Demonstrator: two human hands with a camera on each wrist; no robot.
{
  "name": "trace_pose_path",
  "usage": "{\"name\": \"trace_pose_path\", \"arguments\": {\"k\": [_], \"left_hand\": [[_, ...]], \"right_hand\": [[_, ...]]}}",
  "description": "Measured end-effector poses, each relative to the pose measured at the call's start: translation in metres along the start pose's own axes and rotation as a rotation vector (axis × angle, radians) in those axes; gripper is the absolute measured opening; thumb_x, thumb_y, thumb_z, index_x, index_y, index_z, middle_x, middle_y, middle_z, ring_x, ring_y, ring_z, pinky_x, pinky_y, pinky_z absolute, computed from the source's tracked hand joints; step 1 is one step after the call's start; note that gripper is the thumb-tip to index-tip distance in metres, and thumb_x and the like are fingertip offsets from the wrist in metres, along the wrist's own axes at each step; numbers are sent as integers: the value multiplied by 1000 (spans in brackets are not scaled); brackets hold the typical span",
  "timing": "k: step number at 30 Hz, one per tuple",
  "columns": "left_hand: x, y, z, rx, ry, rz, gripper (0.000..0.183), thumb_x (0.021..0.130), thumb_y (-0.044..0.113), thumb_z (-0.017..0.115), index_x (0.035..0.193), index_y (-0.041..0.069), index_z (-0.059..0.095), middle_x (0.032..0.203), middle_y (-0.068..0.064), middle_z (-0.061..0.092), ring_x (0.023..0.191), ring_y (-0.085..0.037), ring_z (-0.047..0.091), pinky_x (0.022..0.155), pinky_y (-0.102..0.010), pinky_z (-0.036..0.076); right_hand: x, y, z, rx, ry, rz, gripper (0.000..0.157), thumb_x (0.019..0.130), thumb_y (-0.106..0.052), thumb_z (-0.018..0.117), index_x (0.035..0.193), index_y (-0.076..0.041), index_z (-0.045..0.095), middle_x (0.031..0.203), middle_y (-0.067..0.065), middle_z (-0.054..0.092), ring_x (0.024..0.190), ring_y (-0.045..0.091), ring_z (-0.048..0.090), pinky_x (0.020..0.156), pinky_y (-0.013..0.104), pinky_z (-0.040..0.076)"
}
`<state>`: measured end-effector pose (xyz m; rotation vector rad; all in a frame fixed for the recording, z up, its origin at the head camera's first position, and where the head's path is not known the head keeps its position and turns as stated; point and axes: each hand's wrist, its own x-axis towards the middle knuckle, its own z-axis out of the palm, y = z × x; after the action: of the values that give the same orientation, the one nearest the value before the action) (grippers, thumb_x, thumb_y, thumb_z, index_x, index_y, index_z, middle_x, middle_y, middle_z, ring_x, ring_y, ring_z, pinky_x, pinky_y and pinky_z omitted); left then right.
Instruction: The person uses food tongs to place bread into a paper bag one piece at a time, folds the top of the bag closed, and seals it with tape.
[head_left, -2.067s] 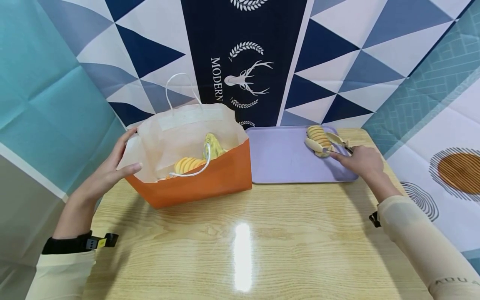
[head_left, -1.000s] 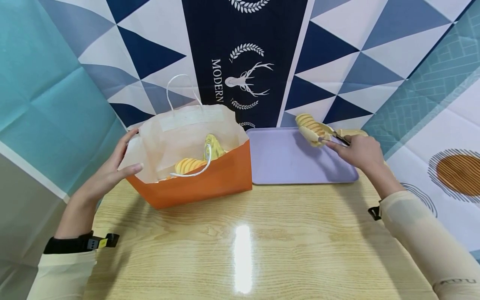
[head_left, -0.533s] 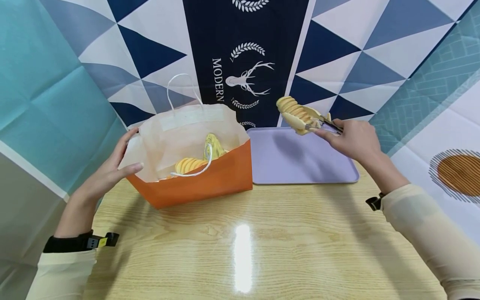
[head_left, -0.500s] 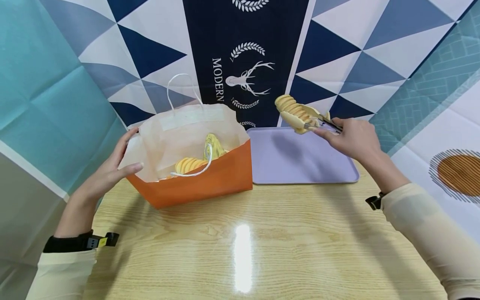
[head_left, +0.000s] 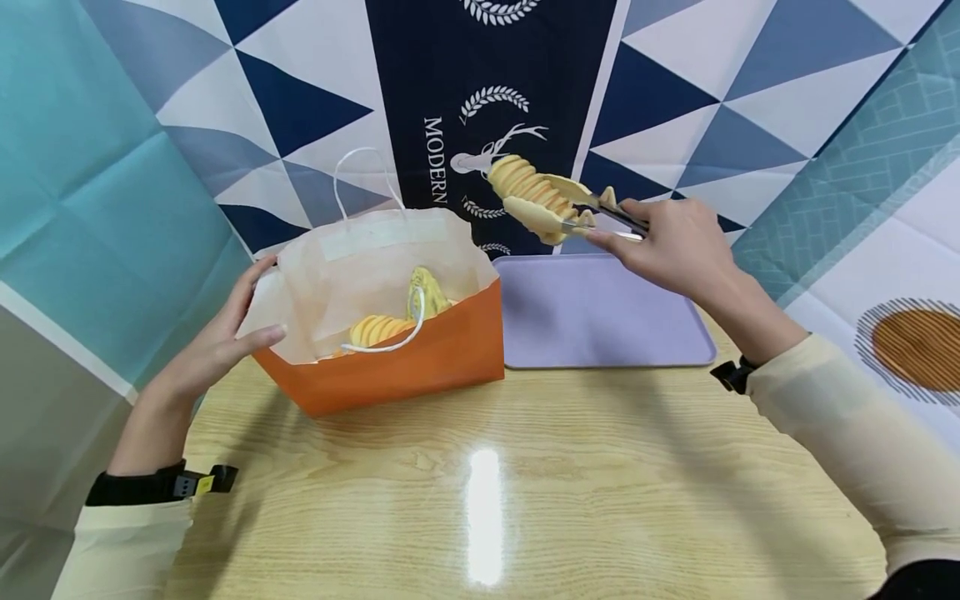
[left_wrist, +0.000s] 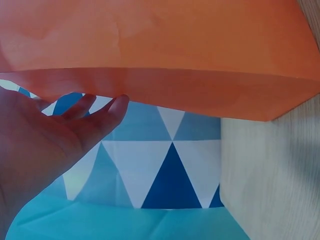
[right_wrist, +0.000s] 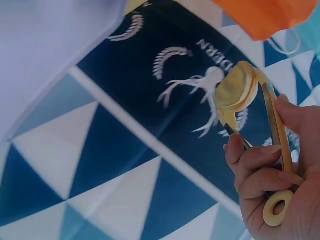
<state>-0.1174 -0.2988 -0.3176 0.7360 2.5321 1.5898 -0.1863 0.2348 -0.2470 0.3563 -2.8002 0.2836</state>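
Note:
My right hand (head_left: 678, 246) grips a pair of tongs (head_left: 621, 218) with cream-coloured tips. Between those tips is a ridged, spiral bread roll (head_left: 525, 182), held in the air above the tray's back left part. In the right wrist view, the fingers wrap the tongs (right_wrist: 286, 150) near their ring end and the roll (right_wrist: 239, 87) shows at the tips. My left hand (head_left: 213, 346) rests against the left side of an orange paper bag (head_left: 390, 383), thumb and fingers extended. Inside the bag lie a ridged yellow roll (head_left: 375, 331) and a pale yellow-green piece (head_left: 427, 293); their lower parts are hidden.
A lavender tray (head_left: 600, 317) lies right of the bag, touching or nearly touching it. White cord handles (head_left: 337, 187) stick up from the bag and hang over its front. Patterned cloth walls enclose the wooden table (head_left: 375, 500) at the back and sides.
My right hand has lifted the bread roll off the tray with the tongs and carried it up and leftward toward the bag. The left hand and the bag stay in place.

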Motion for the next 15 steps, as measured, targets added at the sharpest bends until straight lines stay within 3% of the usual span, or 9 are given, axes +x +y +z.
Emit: {"name": "trace_pose_path", "arguments": {"k": [2,4,7,9,13,15], "left_hand": [[-1,-1,0,8,-1,-2,86,95,2,53,159,34,5,162,-5,10,138,-24,18,105,-66,24],[-1,-2,0,21,-2,-3,86,95,2,52,159,34,5,160,-6,13,136,-25,21,107,-50,33],[-2,-3,0,38,-3,-6,86,95,2,52,159,34,4,159,-7,15,134,-26,25,101,-34,38],[-2,-4,0,25,0,-7,86,95,2,52,159,33,4,159,-8,15,135,-27,24,105,-42,37],[-2,-3,0,0,7,-15,86,94,4,53,159,35,5,162,-5,10,138,-27,19,103,-73,23],[-2,-3,-1,-4,10,-19,86,94,5,54,159,35,6,162,-3,9,139,-28,17,102,-78,19]], "right_hand": [[2,-10,-4,8,5,-19,87,82,-76,52,138,-10,60,48,7,54,45,26,43,43,38,33],[4,-20,-8,16,7,-38,86,82,-76,52,138,-11,60,50,7,56,46,26,45,43,37,34],[6,-36,-13,35,9,-78,84,83,-75,52,138,-11,60,53,6,59,49,25,47,43,37,35],[7,-46,-16,50,12,-108,82,84,-74,52,137,-12,61,51,6,57,47,24,47,42,37,35],[10,-65,-18,73,13,-156,78,86,-72,53,138,-14,60,46,2,48,43,23,43,39,35,32],[11,-73,-18,82,15,-176,77,86,-72,52,138,-16,60,45,1,43,41,22,41,38,34,30]]}}
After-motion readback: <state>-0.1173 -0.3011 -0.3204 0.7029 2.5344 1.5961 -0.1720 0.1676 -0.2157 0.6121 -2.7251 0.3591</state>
